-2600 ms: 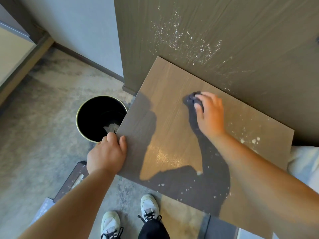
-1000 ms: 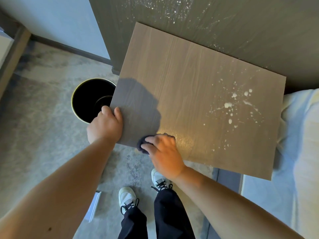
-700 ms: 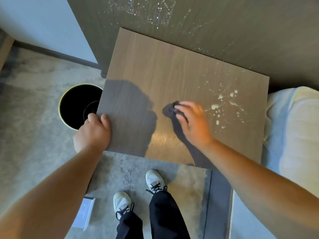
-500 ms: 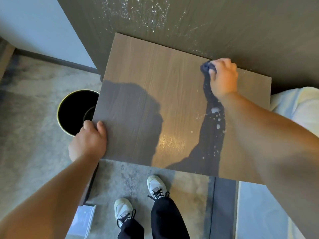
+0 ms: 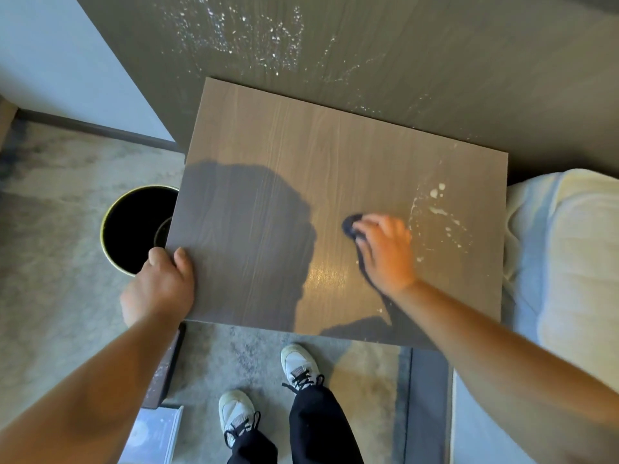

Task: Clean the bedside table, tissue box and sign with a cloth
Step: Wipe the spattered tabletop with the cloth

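Right hand (image 5: 385, 252) presses the dark cloth (image 5: 351, 225) on the table (image 5: 284, 155), w/ fingers closed on it, near right edge beside white spots (image 5: 435, 209). Left hand (image 5: 160, 286) grips front-left corner, prob. to steady it. Box & sign not seen.

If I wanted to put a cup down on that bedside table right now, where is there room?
The bedside table is bare across its back, along the spattered wall panel, and its shaded middle. The left hand grips the front-left corner. The right hand presses a dark cloth beside white splatters near the bed.
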Motion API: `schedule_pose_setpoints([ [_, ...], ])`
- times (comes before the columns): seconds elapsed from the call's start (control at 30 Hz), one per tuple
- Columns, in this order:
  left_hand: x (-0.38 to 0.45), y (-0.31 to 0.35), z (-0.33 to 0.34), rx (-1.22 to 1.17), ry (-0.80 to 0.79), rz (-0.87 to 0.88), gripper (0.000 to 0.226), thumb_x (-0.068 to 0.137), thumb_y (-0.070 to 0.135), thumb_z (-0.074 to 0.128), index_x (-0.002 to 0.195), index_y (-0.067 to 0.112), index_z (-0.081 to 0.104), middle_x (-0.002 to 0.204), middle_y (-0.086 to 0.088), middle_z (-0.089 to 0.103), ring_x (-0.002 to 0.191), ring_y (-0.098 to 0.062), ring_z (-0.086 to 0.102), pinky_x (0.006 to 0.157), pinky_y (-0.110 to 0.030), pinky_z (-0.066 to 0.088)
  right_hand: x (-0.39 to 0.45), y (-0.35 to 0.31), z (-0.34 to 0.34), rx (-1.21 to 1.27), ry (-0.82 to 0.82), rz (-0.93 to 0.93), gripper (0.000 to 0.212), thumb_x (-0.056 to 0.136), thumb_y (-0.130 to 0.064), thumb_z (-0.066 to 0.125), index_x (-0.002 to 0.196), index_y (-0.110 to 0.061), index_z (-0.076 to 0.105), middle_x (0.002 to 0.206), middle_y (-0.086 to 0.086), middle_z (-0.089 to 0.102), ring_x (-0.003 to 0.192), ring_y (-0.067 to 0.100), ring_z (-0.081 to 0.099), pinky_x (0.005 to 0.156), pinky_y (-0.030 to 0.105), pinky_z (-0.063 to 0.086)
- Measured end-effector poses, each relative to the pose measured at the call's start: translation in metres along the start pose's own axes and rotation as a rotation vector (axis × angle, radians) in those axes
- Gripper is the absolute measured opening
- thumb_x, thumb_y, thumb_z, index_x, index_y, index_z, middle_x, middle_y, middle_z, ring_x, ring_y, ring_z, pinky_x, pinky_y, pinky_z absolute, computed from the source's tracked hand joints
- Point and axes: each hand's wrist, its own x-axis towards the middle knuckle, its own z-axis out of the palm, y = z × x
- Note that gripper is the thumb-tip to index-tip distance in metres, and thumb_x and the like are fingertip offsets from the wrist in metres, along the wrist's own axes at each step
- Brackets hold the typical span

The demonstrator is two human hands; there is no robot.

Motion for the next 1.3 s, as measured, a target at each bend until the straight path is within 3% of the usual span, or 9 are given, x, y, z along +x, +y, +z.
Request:
schedule_pose_setpoints([
  [0.1,0.0,0.0,0.0,0.008,0.007,0.005,0.049,0.092,0.058,0.01,0.084,0.016,0.034,0.094,-0.023,0.064,0.078,-0.045,0.061,0.062,-0.043,0.039,-0.063,-0.012,0.017,0.006,-0.007,-0.083,0.023,0.089,-0.024,0.054,0.111,-0.018,0.06,0.117,0.0,0.048,0.111,0.026,0.044,0.101,0.045,0.034],
  [0.3,0.0,0.0,-0.002,0.0,-0.003,0.01,0.051,0.09,0.058,0.009,0.084,0.015,0.035,0.092,-0.022,0.064,0.076,-0.043,0.059,0.06,-0.043,0.038,-0.141,-0.03,0.036,0.055,-0.002,-0.142,0.025,0.086,-0.019,0.053,0.11,-0.022,0.056,0.118,-0.005,0.046,0.11,0.021,0.045,0.104,0.034,0.024],
  [0.5,0.001,0.002,-0.009,-0.042,-0.073,0.002,0.052,0.093,0.056,0.012,0.09,0.011,0.037,0.1,-0.027,0.063,0.086,-0.048,0.06,0.066,-0.046,0.04,-0.14,-0.043,0.024,0.054,-0.032,-0.088,0.029,0.081,-0.012,0.067,0.109,-0.019,0.061,0.116,-0.002,0.05,0.107,0.022,0.044,0.095,0.042,0.036],
  [0.63,-0.002,0.01,-0.016,-0.107,-0.078,-0.043,0.051,0.094,0.049,0.02,0.105,0.005,0.043,0.114,-0.029,0.057,0.1,-0.049,0.056,0.075,-0.051,0.041,-0.134,-0.04,0.013,0.146,-0.094,-0.075,0.022,0.09,-0.016,0.057,0.112,-0.019,0.062,0.116,0.0,0.057,0.107,0.022,0.05,0.091,0.045,0.044],
  [0.77,-0.014,0.043,-0.017,-0.08,0.107,0.175,0.055,0.082,0.034,0.041,0.129,0.005,0.044,0.143,-0.022,0.04,0.132,-0.044,0.033,0.106,-0.056,0.026,-0.095,-0.012,-0.01,0.255,0.044,0.062,0.025,0.096,-0.019,0.051,0.118,-0.018,0.062,0.119,0.001,0.056,0.11,0.022,0.051,0.096,0.039,0.044],
  [0.87,-0.023,0.084,-0.005,-0.019,0.061,0.343,0.06,0.083,0.035,0.04,0.137,0.008,0.041,0.152,-0.021,0.032,0.144,-0.038,0.019,0.116,-0.054,0.01,-0.041,0.028,-0.036,0.261,0.194,0.213,0.026,0.096,-0.023,0.049,0.12,-0.019,0.059,0.12,0.003,0.054,0.113,0.02,0.048,0.099,0.035,0.039],
  [1.0,-0.037,0.131,0.019,0.03,-0.01,0.392,0.062,0.089,0.039,0.032,0.143,0.01,0.037,0.158,-0.017,0.024,0.147,-0.035,0.011,0.119,-0.055,0.003,0.043,0.09,-0.069,0.084,0.225,0.274,0.029,0.099,-0.025,0.045,0.123,-0.016,0.058,0.124,0.008,0.052,0.116,0.026,0.047,0.101,0.037,0.039],
  [1.13,-0.037,0.134,0.032,0.048,0.098,0.351,0.062,0.086,0.04,0.037,0.139,0.009,0.043,0.153,-0.02,0.033,0.144,-0.038,0.019,0.117,-0.056,0.009,0.111,0.134,-0.089,-0.134,0.185,0.206,0.03,0.099,-0.021,0.046,0.124,-0.012,0.06,0.126,0.014,0.053,0.111,0.038,0.046,0.096,0.045,0.04],
  [1.3,-0.038,0.136,0.031,0.043,0.156,0.361,0.062,0.083,0.038,0.04,0.135,0.006,0.048,0.15,-0.023,0.036,0.143,-0.04,0.024,0.115,-0.058,0.013,0.135,0.152,-0.081,-0.194,0.072,0.172,0.031,0.099,-0.02,0.046,0.127,-0.013,0.056,0.13,0.012,0.049,0.112,0.038,0.044,0.094,0.047,0.039],
])
